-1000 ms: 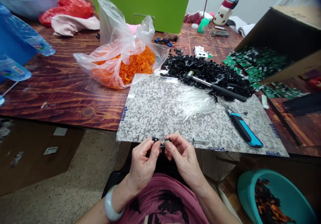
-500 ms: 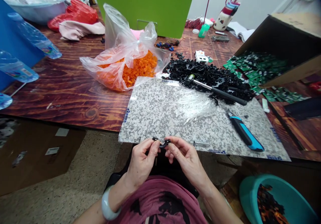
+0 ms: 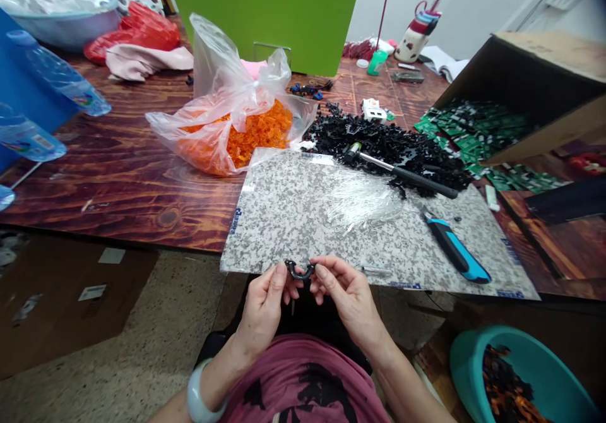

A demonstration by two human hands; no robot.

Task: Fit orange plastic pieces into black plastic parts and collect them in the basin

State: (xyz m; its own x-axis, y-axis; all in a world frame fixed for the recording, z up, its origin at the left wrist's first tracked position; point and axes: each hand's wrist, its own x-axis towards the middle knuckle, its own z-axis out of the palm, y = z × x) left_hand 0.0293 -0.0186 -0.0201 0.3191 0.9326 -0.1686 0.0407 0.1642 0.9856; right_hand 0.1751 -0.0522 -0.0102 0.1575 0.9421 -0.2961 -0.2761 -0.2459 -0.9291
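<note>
A small curved black part (image 3: 300, 274) is held between both hands, just off the near edge of the speckled board (image 3: 284, 221). My left hand (image 3: 264, 303) pinches its left end between thumb and fingers. Its right end is in the fingertips of my right hand (image 3: 348, 290). On the board lie a heap of thin clear strips (image 3: 362, 201) and a blue-and-black cutter (image 3: 457, 249). Behind them is a pile of black parts (image 3: 379, 142), with a black-handled hammer (image 3: 402, 172) resting on it.
A plastic bag of orange pieces (image 3: 260, 129) stands behind the board's left side. An open cardboard box (image 3: 544, 63) with green circuit boards (image 3: 492, 126) is at the right. A teal tub (image 3: 466, 372) sits low at the right. Plastic bottles (image 3: 61, 76) are at the left.
My hands have moved slightly apart. The black part has turned, and its curved middle now shows between them. The whole view has shifted slightly.
</note>
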